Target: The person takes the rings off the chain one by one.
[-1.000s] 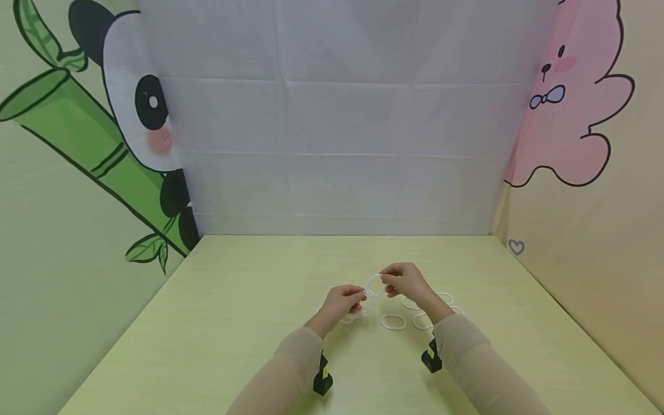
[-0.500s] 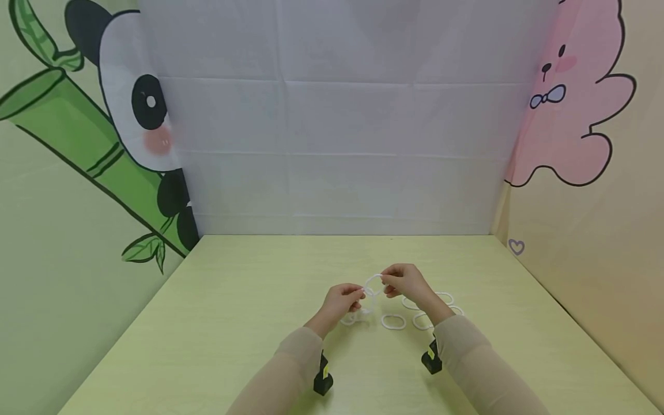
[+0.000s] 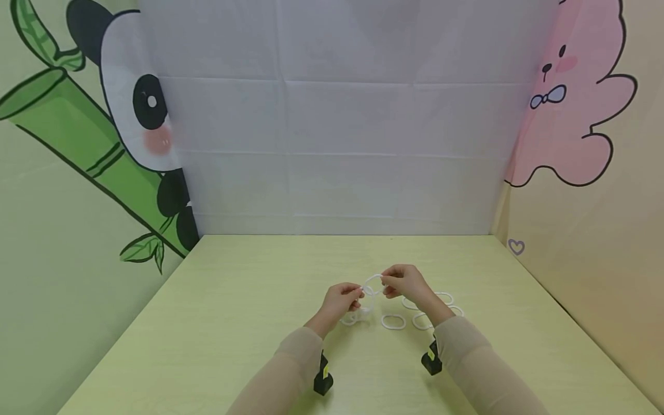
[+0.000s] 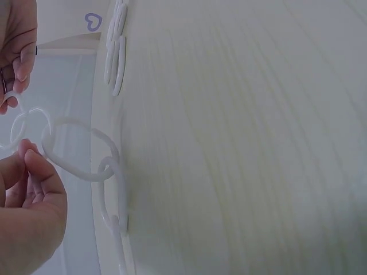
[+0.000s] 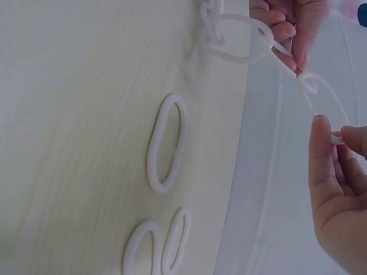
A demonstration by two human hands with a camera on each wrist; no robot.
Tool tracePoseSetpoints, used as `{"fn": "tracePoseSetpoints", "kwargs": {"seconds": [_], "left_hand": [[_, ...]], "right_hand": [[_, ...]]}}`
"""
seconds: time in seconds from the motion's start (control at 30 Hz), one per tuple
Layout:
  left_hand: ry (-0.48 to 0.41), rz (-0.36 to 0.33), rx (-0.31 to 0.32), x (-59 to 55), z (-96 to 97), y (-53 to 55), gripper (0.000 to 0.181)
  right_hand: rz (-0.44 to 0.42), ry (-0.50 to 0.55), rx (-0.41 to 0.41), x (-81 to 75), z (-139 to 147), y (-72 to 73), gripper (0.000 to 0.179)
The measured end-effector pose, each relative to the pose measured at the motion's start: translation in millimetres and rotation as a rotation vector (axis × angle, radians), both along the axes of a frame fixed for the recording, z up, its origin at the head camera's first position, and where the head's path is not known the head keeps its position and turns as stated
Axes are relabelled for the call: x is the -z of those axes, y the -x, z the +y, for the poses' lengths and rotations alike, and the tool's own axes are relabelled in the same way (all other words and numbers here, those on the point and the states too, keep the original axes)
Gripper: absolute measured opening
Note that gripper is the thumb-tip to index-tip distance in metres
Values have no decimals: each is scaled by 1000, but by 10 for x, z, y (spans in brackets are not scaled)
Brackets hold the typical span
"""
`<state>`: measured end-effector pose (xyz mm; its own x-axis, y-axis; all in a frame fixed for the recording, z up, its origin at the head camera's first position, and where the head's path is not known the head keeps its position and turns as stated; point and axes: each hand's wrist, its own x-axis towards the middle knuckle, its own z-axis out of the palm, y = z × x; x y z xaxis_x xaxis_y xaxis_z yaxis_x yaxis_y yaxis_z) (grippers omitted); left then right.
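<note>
Both hands hold a chain of white oval links above the table, fingertips close together. My right hand (image 3: pixel 407 282) pinches the end link (image 5: pixel 332 97) between thumb and fingers. That link loops through another one, which my left hand (image 3: pixel 339 301) pinches in its fingertips. From the left hand's link hangs a further link (image 4: pixel 71 168), seen in the left wrist view, and more joined links trail down to the tabletop. The left fingers partly hide where the links cross.
A single loose link (image 5: pixel 155 152) lies on the pale wooden table (image 3: pixel 233 323) between the forearms. Several more loose links (image 3: pixel 447 294) lie beneath and beyond the right wrist. Black wrist cameras (image 3: pixel 323 380) hang under both sleeves. A white sheet (image 3: pixel 342 190) stands behind the table.
The left hand has shifted slightly up and left, and the right hand has dropped very slightly. The hanging links have swung a little. Both hands keep their pinch.
</note>
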<state>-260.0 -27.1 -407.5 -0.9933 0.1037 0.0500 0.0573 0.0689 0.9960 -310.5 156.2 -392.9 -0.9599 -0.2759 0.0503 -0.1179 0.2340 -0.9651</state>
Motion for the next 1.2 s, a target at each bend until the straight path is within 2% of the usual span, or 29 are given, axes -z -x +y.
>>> {"fn": "tracePoseSetpoints", "kwargs": {"seconds": [0.27, 0.5, 0.6, 0.73, 0.9, 1.03, 1.2], "left_hand": [[-4, -4, -25, -6, 25, 23, 22], [-5, -11, -62, 271, 40, 283, 27], [-14, -14, -60, 205, 46, 244, 25], [-15, -6, -63, 40, 71, 111, 21], [-12, 22, -76, -31, 99, 31, 21], [-17, -1, -78, -18, 109, 78, 23], [-36, -13, -75, 161, 102, 254, 25]], "right_hand": [[-14, 19, -5, 2, 12, 7, 15], [-26, 34, -1, -8, 24, 18, 15], [-31, 38, 5, -14, 28, 28, 15], [-38, 44, 10, -15, 38, 40, 15], [-40, 48, 6, -15, 50, 46, 16], [-51, 64, 1, -15, 60, 47, 16], [-65, 81, -8, -3, 71, 52, 17]]}}
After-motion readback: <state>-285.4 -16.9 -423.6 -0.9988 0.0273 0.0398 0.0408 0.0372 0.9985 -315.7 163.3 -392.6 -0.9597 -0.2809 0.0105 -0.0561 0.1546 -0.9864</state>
